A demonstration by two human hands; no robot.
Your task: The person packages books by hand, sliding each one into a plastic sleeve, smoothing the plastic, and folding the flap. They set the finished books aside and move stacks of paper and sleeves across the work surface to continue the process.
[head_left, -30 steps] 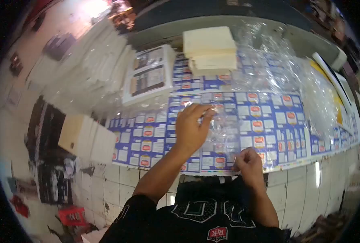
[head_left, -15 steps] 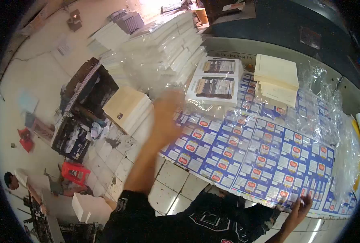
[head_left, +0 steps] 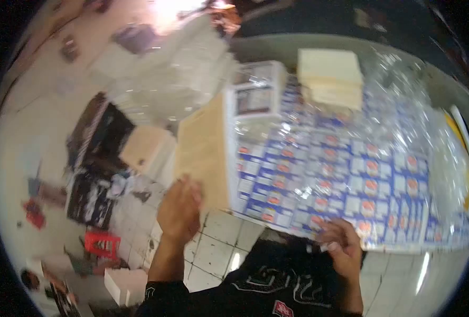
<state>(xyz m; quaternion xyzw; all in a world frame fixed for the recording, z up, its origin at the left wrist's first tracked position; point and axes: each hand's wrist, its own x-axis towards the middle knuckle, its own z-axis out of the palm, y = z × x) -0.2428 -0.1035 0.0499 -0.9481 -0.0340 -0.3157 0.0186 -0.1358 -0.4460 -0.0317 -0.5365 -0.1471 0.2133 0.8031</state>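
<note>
A tan-covered stack of paper (head_left: 205, 153) stands tilted over the left end of the table, its pale edge turned right. My left hand (head_left: 180, 211) is closed at its lower left edge, fingers over the tan face; blur hides the exact grip. My right hand (head_left: 343, 245) is by the table's front edge, fingers loosely bent and apart from the thumb. A small whitish patch shows near that thumb, too blurred to name. Below both hands are blue printed sheets (head_left: 327, 182) with red-and-white labels, partly under clear plastic film (head_left: 398, 100).
Behind lie a printed white stack (head_left: 255, 98) and a cream paper block (head_left: 329, 74). Plastic-covered paper piles (head_left: 176, 74) stand at the back left. Another tan-topped stack (head_left: 144, 148), a dark cabinet (head_left: 94, 169) and a red stool (head_left: 102, 244) are left. A person (head_left: 31, 280) is at lower left.
My left hand has come back toward my body, and the tan-covered stack now stands by it over the table. My right hand has moved left and up along the front edge. The view has shifted.
</note>
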